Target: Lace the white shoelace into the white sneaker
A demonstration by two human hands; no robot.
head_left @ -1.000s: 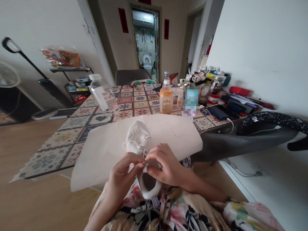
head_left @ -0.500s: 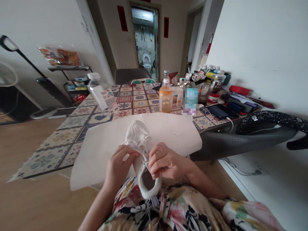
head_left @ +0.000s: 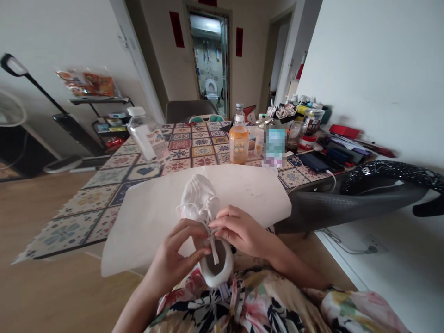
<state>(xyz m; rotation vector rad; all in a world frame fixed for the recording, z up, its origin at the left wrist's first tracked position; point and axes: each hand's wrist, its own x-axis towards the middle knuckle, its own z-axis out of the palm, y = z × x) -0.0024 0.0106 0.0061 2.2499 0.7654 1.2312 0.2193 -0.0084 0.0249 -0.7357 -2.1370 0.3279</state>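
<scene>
Through your head camera, you have the white sneaker [head_left: 198, 199] tipped up above your lap, toe away and opening toward you, in front of the sheet of white paper [head_left: 152, 217] spread over the patterned tablecloth [head_left: 204, 155], apparently to keep the shoe off the cloth. Your left hand [head_left: 176, 249] curls closed around the shoe's side, seemingly steadying it, so your right hand [head_left: 241, 233] can pinch the lace [head_left: 214, 247] between thumb and fingertips. An orange-drink bottle [head_left: 239, 145] stands beyond the paper.

Left hand [head_left: 176, 249] and right hand [head_left: 241, 233] hold a white mesh sneaker [head_left: 199, 199] by its flat white lace [head_left: 215, 249] over a sheet of white paper [head_left: 149, 222]
</scene>
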